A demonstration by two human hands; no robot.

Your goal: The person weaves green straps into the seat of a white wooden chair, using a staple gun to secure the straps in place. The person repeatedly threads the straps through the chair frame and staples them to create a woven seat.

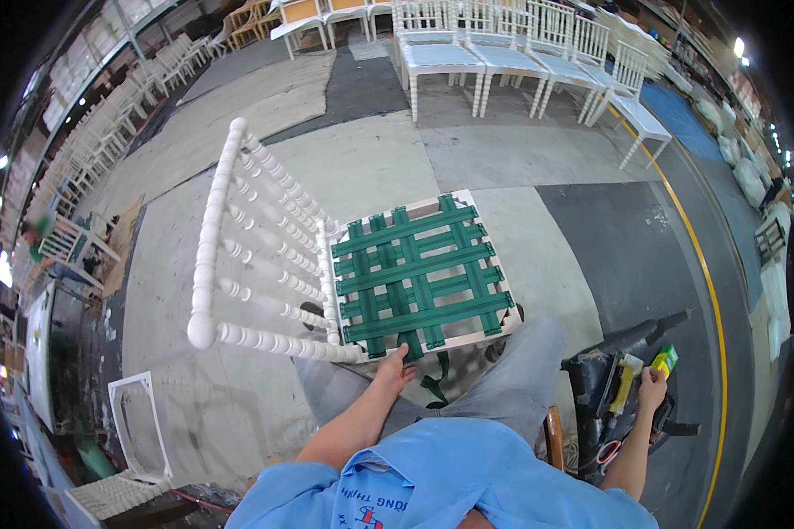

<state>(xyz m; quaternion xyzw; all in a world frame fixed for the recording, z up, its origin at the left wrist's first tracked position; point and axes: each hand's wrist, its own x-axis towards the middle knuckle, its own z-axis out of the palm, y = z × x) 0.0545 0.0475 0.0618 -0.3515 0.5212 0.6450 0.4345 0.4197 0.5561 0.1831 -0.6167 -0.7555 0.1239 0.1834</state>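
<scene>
A white chair (265,264) with a turned-spindle back rests in front of me, its back pointing left. Its seat frame (419,273) is woven with green webbing straps. My left hand (394,368) grips the near edge of the seat where a green strap (432,383) hangs down loose. My right hand (651,386) reaches to the right onto a black and yellow tool (622,392) lying on a dark stand, next to a small green and yellow box (664,360). My grey-trousered legs sit under the chair.
Rows of white chairs (512,53) stand at the back and along the left wall. A white seat frame (137,423) lies on the concrete floor at lower left. A yellow floor line (706,282) curves along the right. A person sits at the far left.
</scene>
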